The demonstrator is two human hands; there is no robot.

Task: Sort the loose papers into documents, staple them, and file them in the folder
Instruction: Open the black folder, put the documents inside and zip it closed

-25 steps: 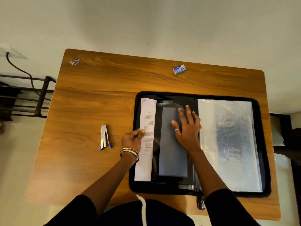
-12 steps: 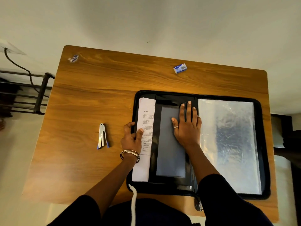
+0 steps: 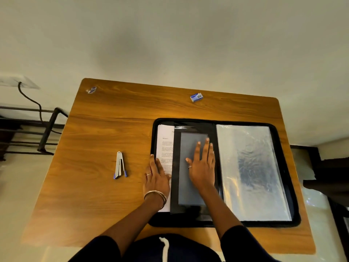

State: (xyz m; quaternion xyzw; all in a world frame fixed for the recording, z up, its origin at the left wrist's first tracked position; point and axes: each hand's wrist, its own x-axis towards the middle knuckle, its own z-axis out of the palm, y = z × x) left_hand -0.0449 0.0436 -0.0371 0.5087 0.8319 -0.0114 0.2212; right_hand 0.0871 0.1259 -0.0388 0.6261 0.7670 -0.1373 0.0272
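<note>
A stapler (image 3: 119, 165) and staple box (image 3: 196, 97) lie on the wooden table (image 3: 105, 133). In the open black folder (image 3: 283, 148), printed pages (image 3: 165, 144) sit under the flat left hand (image 3: 157, 178); the right hand (image 3: 202, 167) lies flat, fingers spread, on the grey pocket (image 3: 188, 186) beside it.

Black folder (image 3: 287, 167) with grey pocket (image 3: 190, 148), white printed paper (image 3: 166, 140), wood-grain table (image 3: 113, 133), seemingly blue-tipped stapler (image 3: 119, 165).

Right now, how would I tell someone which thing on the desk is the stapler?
Start at the open black folder on the wooden desk. Look left of it, past the left hand, to the bare wood. The stapler lies there alone: slim, silver, with blue tips, unlike the small blue box near the far edge.
</note>
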